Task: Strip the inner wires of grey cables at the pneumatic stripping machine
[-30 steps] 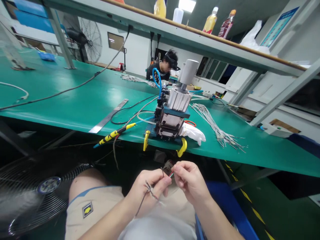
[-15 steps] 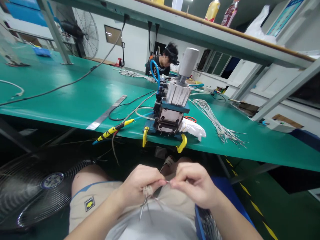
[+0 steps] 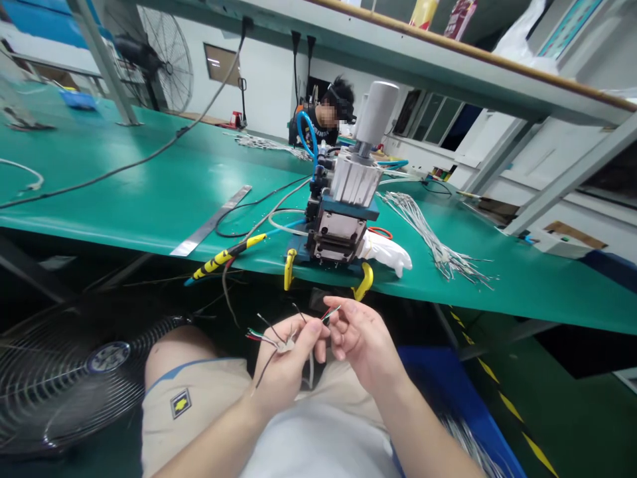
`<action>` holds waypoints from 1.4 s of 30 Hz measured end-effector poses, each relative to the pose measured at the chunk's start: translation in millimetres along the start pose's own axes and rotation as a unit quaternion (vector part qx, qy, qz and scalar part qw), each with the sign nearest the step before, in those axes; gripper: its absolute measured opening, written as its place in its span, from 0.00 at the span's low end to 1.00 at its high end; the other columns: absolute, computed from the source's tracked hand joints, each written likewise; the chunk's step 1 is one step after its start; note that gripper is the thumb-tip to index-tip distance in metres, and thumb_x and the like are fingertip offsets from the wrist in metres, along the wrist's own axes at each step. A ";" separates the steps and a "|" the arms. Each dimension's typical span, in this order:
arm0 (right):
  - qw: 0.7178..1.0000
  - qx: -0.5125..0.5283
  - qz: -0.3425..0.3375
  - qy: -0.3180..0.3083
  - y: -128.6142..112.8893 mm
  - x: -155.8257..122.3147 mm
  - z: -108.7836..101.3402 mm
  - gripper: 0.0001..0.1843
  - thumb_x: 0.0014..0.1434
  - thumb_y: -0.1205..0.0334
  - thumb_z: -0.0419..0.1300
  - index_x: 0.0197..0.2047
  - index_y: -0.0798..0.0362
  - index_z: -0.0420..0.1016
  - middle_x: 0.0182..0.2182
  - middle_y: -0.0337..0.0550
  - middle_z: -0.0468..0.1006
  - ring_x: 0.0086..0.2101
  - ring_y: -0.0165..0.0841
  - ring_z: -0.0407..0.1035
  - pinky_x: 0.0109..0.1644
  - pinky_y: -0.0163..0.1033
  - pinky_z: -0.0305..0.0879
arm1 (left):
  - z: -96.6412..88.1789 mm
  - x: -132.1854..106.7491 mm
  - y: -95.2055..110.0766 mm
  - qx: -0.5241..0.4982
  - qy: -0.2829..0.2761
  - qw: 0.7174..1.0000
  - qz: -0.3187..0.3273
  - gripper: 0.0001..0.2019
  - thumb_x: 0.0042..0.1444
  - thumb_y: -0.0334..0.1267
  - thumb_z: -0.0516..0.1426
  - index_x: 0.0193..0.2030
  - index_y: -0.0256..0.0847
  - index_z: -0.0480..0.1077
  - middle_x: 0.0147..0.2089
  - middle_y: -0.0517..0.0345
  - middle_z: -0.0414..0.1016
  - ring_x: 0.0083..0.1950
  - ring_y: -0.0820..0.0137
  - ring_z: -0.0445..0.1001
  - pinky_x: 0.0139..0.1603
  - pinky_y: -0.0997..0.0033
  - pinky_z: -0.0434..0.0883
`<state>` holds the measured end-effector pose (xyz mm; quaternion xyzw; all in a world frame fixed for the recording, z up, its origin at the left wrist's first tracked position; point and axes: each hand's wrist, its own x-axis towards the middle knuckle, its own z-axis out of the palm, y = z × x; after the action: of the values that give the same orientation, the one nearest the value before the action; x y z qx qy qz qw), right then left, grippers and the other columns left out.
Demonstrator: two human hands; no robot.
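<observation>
Coloured wires (image 3: pixel 259 336) fan out from a left hand (image 3: pixel 284 372) pinching them above the lap.
The right hand (image 3: pixel 367 348), half-curled, is at the far tips; its grip cannot be told. At right, a blue bin (image 3: pixel 428 372) holds pale cables (image 3: pixel 470 441).

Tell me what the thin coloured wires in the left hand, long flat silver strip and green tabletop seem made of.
Thin red, green and black wires: smooth-looking, probably plastic-coated metal; coloured skins, some pale tips.
Long flat silver strip: likely metal, satin finish, judging by its grey sheen.
Glossy green tabletop: perhaps vinyl or rubber sheeting, showing soft glare.
</observation>
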<state>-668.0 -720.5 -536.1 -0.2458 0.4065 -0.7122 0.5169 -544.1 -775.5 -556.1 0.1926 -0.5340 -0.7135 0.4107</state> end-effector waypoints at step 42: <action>0.980 -0.130 -0.150 -0.001 -0.7 -5.3 13.0 0.08 0.56 0.60 0.69 0.28 0.54 0.83 0.24 0.38 0.71 0.23 0.28 0.66 0.26 0.36 0.64 | 7.3 1.9 -2.5 -0.014 0.077 0.997 0.006 0.11 0.57 0.44 0.64 0.32 0.37 0.75 0.25 0.60 0.74 0.22 0.78 0.64 0.20 0.80 0.60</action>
<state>-656.5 -719.7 -528.0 -0.3701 0.4536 -0.7225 0.3678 -551.3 -772.4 -555.5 0.2380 -0.4922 -0.7015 0.4571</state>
